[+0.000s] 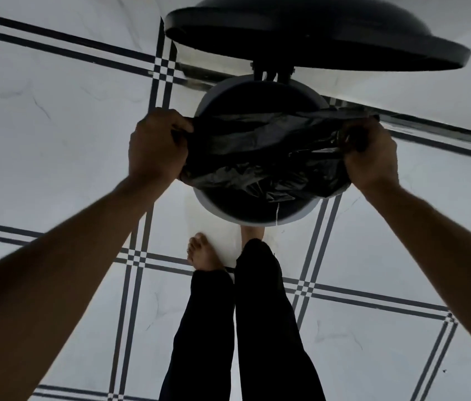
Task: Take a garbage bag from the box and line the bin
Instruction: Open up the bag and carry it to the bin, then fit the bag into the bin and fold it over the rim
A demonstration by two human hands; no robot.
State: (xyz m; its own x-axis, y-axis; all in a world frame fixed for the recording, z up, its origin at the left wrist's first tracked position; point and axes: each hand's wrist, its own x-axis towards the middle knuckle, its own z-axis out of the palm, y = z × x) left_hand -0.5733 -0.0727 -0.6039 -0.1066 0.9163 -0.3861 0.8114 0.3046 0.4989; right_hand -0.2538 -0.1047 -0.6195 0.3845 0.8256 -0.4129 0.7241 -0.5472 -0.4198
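Note:
A round bin (214, 208) with a pale rim stands on the tiled floor right in front of my feet, and its dark lid (315, 33) is raised behind it. A black garbage bag (263, 151) is stretched across the bin's mouth. My left hand (157, 146) grips the bag's edge at the bin's left side. My right hand (371, 157) grips the opposite edge at the right side. The bag's crumpled plastic covers most of the opening and hides the bin's inside. No box is in view.
White marble-look floor tiles (55, 125) with dark striped borders surround the bin. My bare left foot (202, 253) and dark trouser legs (260, 328) stand just below the bin. A pale wall or cabinet base (431, 91) runs behind the bin at the upper right.

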